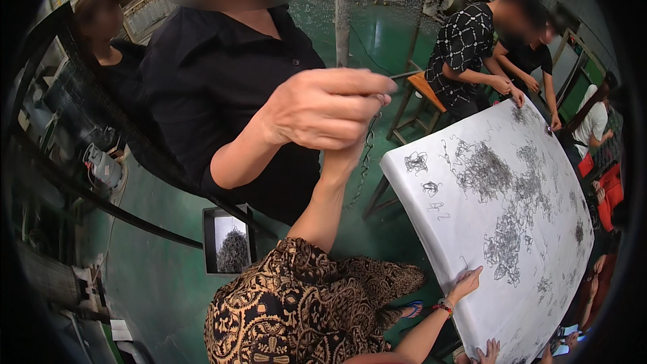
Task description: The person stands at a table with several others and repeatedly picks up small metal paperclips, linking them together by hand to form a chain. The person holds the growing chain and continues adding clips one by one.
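My left forearm [323,212] rises from a patterned sleeve. At its end, my left hand [350,155] is almost wholly covered by the closed hand [320,108] of a person in a black shirt, so its fingers are hidden. A thin dark chain of small links [367,152] dangles just below these two hands. To the right, my right hand [466,284], with a red beaded bracelet [445,306] at the wrist, rests on the edge of the white-covered table [421,222]. Its index finger is stretched out near a pile of thin dark curled wire pieces [504,249].
A black box [210,243] holding dark wire pieces stands on the green floor. Black metal bars [125,212] cross the left side, near a grey gas cylinder [104,165]. Several people work around the table. A wooden stool [426,91] stands beyond its far corner.
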`<control>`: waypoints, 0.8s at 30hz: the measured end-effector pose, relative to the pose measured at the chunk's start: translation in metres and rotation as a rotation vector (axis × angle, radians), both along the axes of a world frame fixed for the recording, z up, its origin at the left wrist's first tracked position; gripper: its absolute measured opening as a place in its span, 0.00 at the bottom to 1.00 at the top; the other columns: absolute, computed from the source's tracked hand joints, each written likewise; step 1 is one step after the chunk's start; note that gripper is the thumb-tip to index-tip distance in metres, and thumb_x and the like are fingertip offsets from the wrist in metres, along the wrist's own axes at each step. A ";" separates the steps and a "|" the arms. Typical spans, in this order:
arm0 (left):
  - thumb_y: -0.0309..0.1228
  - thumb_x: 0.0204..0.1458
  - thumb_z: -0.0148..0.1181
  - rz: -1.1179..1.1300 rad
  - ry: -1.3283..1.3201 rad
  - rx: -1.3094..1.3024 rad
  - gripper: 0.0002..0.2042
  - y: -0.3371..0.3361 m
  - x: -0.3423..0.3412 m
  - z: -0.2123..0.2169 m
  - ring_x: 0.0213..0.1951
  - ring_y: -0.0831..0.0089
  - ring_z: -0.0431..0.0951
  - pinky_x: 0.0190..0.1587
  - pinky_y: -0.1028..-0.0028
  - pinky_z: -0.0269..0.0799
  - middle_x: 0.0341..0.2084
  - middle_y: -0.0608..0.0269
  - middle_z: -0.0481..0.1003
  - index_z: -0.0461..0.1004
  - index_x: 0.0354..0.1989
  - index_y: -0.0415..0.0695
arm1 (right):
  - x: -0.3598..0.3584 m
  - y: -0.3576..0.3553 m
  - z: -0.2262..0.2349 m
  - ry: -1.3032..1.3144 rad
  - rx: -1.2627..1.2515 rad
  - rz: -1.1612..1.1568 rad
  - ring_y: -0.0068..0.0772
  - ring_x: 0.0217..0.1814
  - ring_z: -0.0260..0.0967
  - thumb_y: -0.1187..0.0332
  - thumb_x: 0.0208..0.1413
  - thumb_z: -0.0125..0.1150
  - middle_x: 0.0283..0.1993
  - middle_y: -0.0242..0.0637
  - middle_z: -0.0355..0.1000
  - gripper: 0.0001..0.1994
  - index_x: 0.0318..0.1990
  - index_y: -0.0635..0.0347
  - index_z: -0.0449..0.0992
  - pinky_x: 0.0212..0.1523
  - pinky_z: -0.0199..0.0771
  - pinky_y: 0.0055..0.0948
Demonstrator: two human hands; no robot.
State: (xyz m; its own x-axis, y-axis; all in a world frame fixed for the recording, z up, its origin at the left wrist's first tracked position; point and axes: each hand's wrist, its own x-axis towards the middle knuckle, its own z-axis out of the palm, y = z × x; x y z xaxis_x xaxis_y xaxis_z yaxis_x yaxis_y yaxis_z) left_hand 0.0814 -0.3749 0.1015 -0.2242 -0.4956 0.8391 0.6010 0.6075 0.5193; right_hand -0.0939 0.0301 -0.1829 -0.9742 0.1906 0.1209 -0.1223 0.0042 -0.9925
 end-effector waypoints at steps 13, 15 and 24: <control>0.31 0.61 0.54 -0.062 0.047 0.205 0.10 -0.014 0.006 -0.022 0.43 0.77 0.71 0.46 0.76 0.67 0.41 0.65 0.73 0.71 0.47 0.41 | -0.001 0.000 0.003 0.016 0.007 0.042 0.20 0.11 0.46 0.49 0.68 0.41 0.10 0.27 0.47 0.31 0.13 0.53 0.52 0.12 0.43 0.24; 0.31 0.61 0.54 -0.067 0.041 0.225 0.10 -0.017 0.005 -0.024 0.44 0.77 0.71 0.47 0.75 0.67 0.41 0.66 0.72 0.71 0.47 0.41 | -0.001 0.001 0.003 0.013 0.012 0.039 0.20 0.11 0.45 0.49 0.68 0.41 0.10 0.26 0.47 0.30 0.13 0.53 0.51 0.12 0.43 0.24; 0.32 0.61 0.54 -0.021 -0.002 0.265 0.10 -0.027 -0.004 -0.042 0.44 0.77 0.69 0.47 0.75 0.66 0.42 0.67 0.70 0.70 0.48 0.42 | -0.007 0.003 -0.005 -0.001 0.002 0.029 0.20 0.11 0.44 0.50 0.68 0.42 0.11 0.26 0.46 0.30 0.13 0.52 0.51 0.12 0.42 0.24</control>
